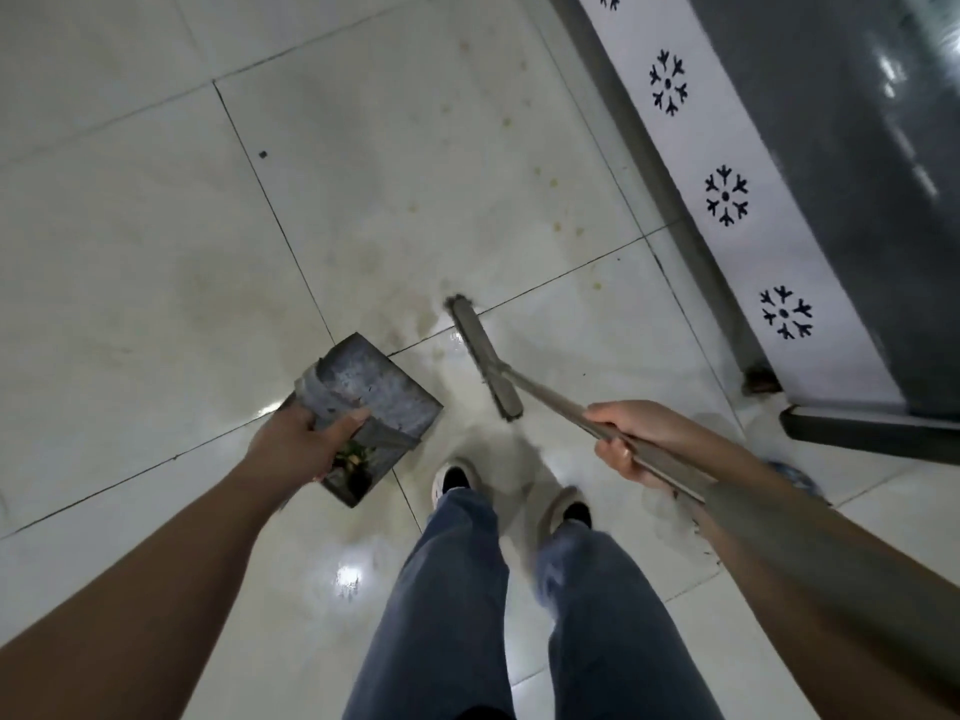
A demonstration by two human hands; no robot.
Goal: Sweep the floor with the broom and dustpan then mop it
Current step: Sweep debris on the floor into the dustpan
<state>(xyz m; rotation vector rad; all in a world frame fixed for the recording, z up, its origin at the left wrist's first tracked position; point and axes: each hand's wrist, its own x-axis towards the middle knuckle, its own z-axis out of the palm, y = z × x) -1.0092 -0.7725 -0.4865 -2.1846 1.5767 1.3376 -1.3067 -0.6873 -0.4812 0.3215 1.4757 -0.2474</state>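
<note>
My left hand grips a grey metal dustpan by its near edge and holds it off the floor, left of my feet. Some green and brown debris lies inside it near my fingers. My right hand is closed round the long grey handle of the broom. The broom's narrow head is just ahead of my shoes, right of the dustpan; whether it touches the tiles I cannot tell. Yellowish stains dot the white tiled floor beyond the broom.
A grey cabinet with a white snowflake-patterned strip runs along the right side. Its dark base juts out near my right hand. A small dark speck lies on the tiles far left. My jeans and shoes fill the bottom centre.
</note>
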